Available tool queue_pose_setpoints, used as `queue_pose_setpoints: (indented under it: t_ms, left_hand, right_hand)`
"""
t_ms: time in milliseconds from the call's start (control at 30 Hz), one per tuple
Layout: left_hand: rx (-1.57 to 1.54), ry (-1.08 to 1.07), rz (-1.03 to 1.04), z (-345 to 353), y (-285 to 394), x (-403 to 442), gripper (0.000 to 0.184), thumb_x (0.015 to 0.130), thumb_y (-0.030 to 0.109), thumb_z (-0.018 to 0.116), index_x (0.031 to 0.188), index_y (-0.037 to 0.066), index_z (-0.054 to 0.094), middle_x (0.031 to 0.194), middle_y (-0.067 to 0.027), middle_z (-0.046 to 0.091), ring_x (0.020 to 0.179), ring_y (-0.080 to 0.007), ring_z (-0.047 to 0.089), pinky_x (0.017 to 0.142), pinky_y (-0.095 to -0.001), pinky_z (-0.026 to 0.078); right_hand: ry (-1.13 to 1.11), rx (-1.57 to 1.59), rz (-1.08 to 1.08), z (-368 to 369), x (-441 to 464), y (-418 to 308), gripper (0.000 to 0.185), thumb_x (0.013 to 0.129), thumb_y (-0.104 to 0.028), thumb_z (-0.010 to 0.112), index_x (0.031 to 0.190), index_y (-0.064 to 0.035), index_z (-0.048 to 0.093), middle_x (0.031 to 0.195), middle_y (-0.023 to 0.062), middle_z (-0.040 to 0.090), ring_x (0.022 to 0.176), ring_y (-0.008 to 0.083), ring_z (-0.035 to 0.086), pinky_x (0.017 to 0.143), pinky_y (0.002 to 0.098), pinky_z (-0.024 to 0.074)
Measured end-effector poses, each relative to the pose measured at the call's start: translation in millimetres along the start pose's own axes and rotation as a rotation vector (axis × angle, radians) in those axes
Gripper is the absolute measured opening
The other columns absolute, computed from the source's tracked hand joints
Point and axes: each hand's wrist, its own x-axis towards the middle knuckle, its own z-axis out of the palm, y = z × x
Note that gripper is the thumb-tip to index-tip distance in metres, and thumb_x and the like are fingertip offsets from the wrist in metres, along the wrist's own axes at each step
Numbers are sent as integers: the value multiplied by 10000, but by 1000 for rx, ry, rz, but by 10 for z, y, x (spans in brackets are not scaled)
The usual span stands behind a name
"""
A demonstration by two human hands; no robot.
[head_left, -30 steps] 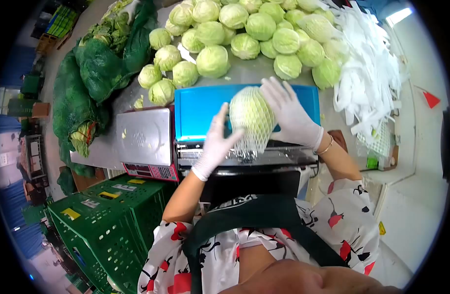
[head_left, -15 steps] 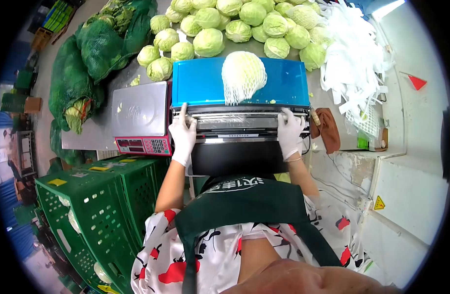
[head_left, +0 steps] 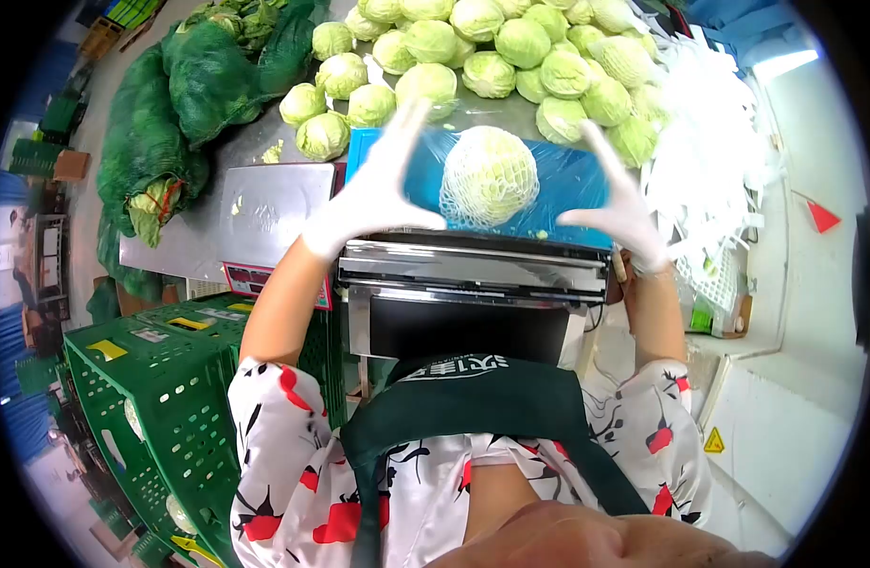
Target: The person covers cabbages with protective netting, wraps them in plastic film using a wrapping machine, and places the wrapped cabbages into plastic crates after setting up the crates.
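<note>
We see the netted cabbage (head_left: 492, 175) sitting on the blue plate (head_left: 363, 144), between our two gloved hands and roughly midway. Our left hand (head_left: 373, 189) is wide open: its fingers (head_left: 406, 128) point away from us, left of the cabbage and reaching past its far edge, while the thumb ends just beside its near left side. Our right hand (head_left: 624, 208) is open too, fingers up beyond the cabbage's right side, the thumb aimed inward at it with a gap between. Neither hand grips the cabbage. Clear film (head_left: 572, 166) shows wrinkled across the plate around it; we cannot tell whether our fingers hold any of it, nor whether it runs over or under the cabbage. The machine (head_left: 473, 270) lies on our near side of the plate, the scale (head_left: 276, 204) to its left on the bench (head_left: 181, 241). Beyond the plate are heaped cabbages (head_left: 430, 43), with white nets (head_left: 705, 142) to their right.
</note>
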Motion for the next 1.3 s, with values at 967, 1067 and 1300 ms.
queue_pose_setpoints:
  t_ms: [967, 1067, 1300]
  left_hand:
    - [-1526, -500, -1285, 1280, 756, -2029, 883, 918, 716, 477, 1456, 17, 441, 1374, -178, 567, 1237, -284, 566, 1073, -392, 425]
    - [-1634, -337, -1288, 1263, 819, -2230, 862, 950, 702, 425, 1461, 8, 424, 1384, -180, 555, 1259, -265, 551, 1105, -398, 406]
    - [8, 95, -377, 1433, 897, -2815, 338, 1006, 68, 549, 1332, 128, 614, 913, -116, 720, 746, -185, 707, 697, -321, 591]
  right_hand:
    - [-688, 1383, 1182, 1796, -1708, -237, 623, 1042, -455, 450, 1472, -8, 397, 1408, 126, 527, 1239, 191, 549, 1052, 323, 432]
    - [-662, 1120, 1020, 1578, -1844, -208, 549, 1018, -359, 527, 1432, -5, 453, 1364, 115, 569, 1200, 206, 578, 1024, 317, 451]
    - [-3, 129, 474, 1720, -2924, -48, 289, 964, -171, 640, 1205, -14, 658, 1108, 151, 714, 923, 186, 707, 836, 299, 543]
